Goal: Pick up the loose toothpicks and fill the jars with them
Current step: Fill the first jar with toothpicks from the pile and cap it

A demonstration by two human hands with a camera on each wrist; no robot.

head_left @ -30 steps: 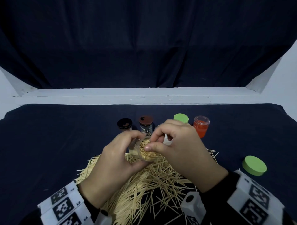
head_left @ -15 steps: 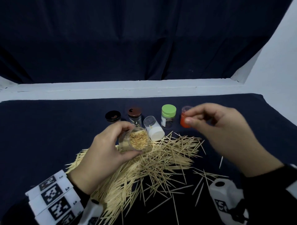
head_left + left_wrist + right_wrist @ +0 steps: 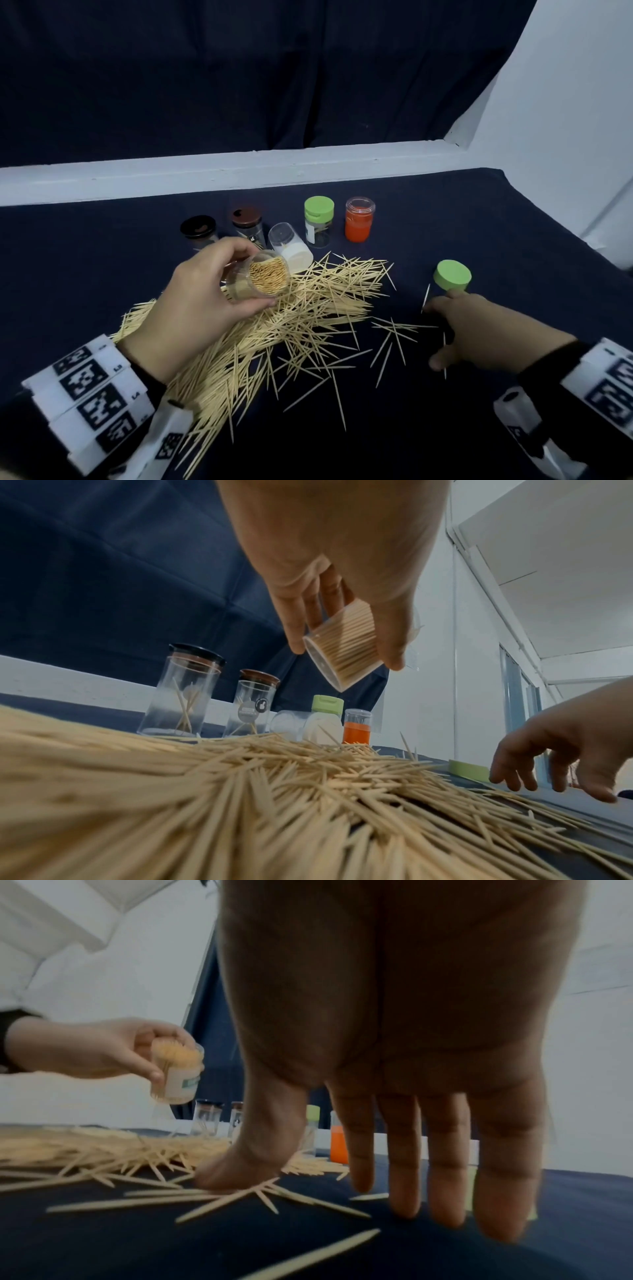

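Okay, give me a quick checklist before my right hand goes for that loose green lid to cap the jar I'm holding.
1. Left hand grips the held jar firmly: ok.
2. Held jar packed full of toothpicks: ok, its mouth looks tightly filled.
3. Jar tilted, mouth toward you: cannot tell whether the toothpicks would slip out.
4. Right hand free to take the lid: ok, fingers straight and holding nothing, tips down by scattered toothpicks.
5. Loose green lid within reach: ok, just beyond the fingertips.
6. The lid fits this jar: cannot tell.
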